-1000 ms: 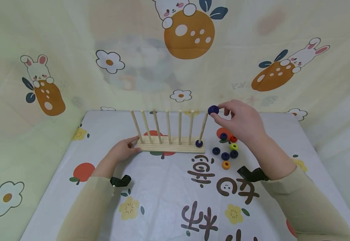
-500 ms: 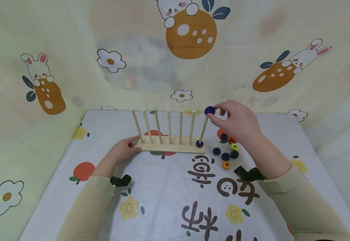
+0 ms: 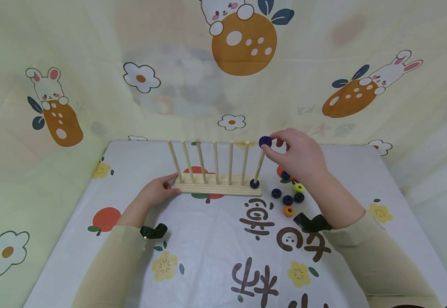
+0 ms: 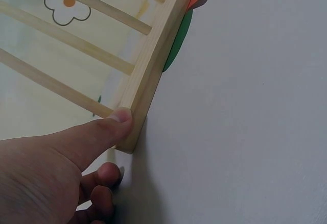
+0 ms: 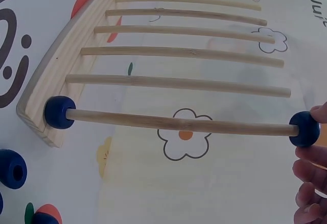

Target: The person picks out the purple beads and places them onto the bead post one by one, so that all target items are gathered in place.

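Note:
A wooden rack (image 3: 208, 189) with a row of upright pegs stands on the table. My left hand (image 3: 157, 191) holds its left end, the thumb lying on the front of the base in the left wrist view. One dark blue bead (image 3: 254, 184) sits at the foot of the rightmost peg (image 3: 259, 166). Between thumb and fingers, my right hand (image 3: 302, 154) pinches another dark blue bead (image 5: 305, 129) at that peg's tip. In the right wrist view the peg's end meets this bead's hole; how deep it goes in is hidden.
Loose beads lie right of the rack: several dark blue beads (image 3: 288, 200), a yellow-green bead (image 3: 299, 188) and an orange bead (image 3: 288, 211). My right forearm passes over the table beside them. A patterned curtain (image 3: 185, 107) hangs behind the table.
My right hand has moved left with the pinched bead, from beside the rightmost peg to its tip. The left hand and the rack have stayed in place.

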Demonstrator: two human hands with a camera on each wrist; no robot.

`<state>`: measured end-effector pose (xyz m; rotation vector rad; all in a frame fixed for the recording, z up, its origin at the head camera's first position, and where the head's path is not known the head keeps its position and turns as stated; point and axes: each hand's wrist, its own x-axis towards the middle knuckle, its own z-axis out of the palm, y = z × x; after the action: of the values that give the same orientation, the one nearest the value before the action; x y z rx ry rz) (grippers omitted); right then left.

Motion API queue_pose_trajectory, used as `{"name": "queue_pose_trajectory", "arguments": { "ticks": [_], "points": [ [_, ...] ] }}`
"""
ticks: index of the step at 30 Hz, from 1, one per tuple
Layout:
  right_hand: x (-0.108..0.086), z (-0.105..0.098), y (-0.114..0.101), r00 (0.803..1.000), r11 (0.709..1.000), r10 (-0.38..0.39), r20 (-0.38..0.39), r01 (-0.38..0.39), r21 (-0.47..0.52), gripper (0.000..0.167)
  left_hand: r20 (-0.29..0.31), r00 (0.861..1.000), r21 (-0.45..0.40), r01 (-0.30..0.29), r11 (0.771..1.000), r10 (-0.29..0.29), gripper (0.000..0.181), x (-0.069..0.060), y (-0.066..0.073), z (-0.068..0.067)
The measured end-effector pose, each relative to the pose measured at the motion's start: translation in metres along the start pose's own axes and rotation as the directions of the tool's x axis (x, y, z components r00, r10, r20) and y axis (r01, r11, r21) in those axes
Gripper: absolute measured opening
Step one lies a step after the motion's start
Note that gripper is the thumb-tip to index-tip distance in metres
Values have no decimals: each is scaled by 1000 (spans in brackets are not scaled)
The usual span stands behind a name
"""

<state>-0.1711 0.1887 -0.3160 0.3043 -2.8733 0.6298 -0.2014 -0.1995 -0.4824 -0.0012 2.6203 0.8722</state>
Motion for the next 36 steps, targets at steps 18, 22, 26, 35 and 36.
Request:
{"name": "queue_pose_trajectory", "arguments": {
  "ticks": [18, 22, 26, 35, 36],
  "points": [
    [-4, 10, 6, 1000, 1000, 19, -7, -18, 17, 43, -2, 1000, 19, -10, 1000, 10, 71, 3, -3, 1],
    [-5, 11, 7, 1000, 999, 26, -3, -26, 22, 44, -6, 1000, 20, -12, 1000, 12, 71, 3, -3, 1],
    [-6, 12, 7, 1000, 999, 25, -4, -25, 27, 43, -8, 1000, 24, -15, 1000, 15, 71, 3, -3, 2],
    [-6, 12, 7, 1000, 999, 26, -5, -26, 29, 42, -8, 1000, 22, -21, 1000, 21, 70, 4, -4, 2],
    [-6, 12, 7, 1000, 999, 27, -5, -27, 27, 42, -7, 1000, 21, -20, 1000, 20, 70, 4, -4, 2]
  ]
}}
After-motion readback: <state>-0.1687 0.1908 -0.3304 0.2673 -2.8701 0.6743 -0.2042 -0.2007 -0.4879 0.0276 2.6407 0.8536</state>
